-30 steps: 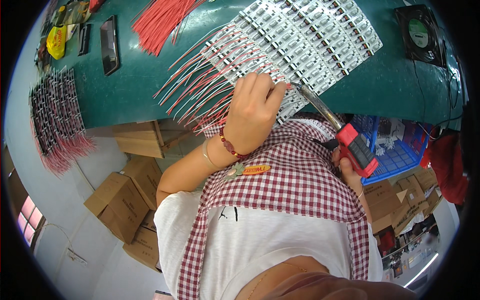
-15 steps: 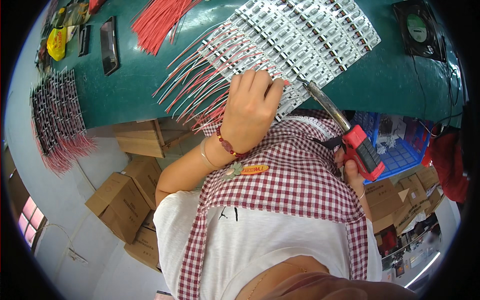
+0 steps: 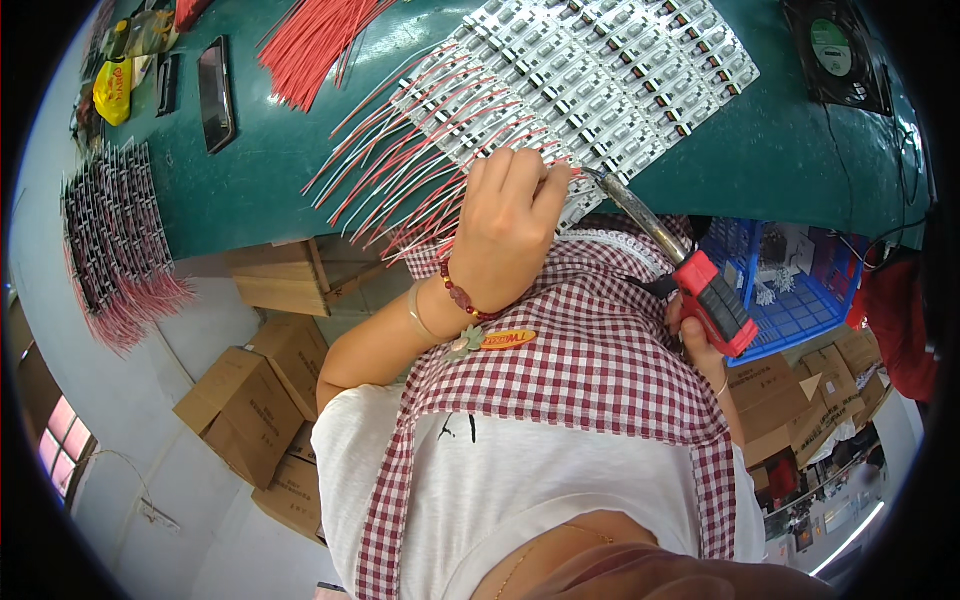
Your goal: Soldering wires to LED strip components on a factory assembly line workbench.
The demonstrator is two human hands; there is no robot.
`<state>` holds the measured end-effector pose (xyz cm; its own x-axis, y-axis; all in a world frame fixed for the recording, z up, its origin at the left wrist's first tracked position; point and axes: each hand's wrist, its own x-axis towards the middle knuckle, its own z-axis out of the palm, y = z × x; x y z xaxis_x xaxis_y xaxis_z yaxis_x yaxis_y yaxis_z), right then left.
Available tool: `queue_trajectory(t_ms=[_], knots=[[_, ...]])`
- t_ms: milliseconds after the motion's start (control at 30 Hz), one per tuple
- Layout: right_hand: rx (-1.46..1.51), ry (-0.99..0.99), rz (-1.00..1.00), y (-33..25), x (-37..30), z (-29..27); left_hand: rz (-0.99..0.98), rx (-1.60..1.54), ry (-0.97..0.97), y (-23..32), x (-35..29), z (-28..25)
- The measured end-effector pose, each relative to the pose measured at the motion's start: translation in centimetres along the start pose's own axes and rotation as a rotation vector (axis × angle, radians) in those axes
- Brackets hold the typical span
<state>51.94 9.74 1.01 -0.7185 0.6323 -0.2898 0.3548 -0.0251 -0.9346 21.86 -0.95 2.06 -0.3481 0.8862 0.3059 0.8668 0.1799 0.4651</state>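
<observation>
My left hand [image 3: 510, 235] lies knuckles-up on the near edge of the sheet of small circuit boards [image 3: 590, 80], fingers curled down and pressing on a wire or a board at that edge; whether anything is pinched under the fingertips I cannot tell, they are hidden by the hand itself. My right hand [image 3: 700, 345] is wrapped tight around the red and black handle of a soldering iron [image 3: 690, 275], and its metal shaft runs up and left so the tip meets the board edge just beside my left fingers.

The sheet rests flat on the green table [image 3: 790, 150], with rows of red and white wires [image 3: 400, 170] fanning off its near-left side. I judge the sheet light, thin and stiff but easy to crack along its rows, so I would hold it by pressing flat on a bare edge, not by lifting a corner. The wires look limp and springy; pinch one close to the joint, on the insulation. The iron is rigid, safe only at the handle, and its tip is very near my fingers.

Farther out, a loose bundle of red wire [image 3: 315, 40] and a phone [image 3: 215, 95] lie on the table, a small fan [image 3: 835, 50] sits at the far right, a blue basket [image 3: 790, 290] below.
</observation>
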Motion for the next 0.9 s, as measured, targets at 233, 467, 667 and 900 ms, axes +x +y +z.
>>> queue_trajectory(t_ms=[233, 467, 667, 900], knots=[[0.049, 0.032, 0.037, -0.4, -0.7, -0.3, 0.010, -0.011, 0.000, 0.1, 0.1, -0.1], [-0.168, 0.036, -0.060, 0.1, 0.0, 0.3, 0.008, 0.001, -0.014, -0.1, 0.0, 0.0], [0.018, 0.038, 0.015, -0.7, 0.0, 0.2, 0.002, 0.007, -0.020, 0.0, 0.1, -0.1], [0.051, 0.041, 0.009, -0.5, -0.1, 0.0, 0.003, 0.039, -0.040, -0.1, 0.3, -0.2]])
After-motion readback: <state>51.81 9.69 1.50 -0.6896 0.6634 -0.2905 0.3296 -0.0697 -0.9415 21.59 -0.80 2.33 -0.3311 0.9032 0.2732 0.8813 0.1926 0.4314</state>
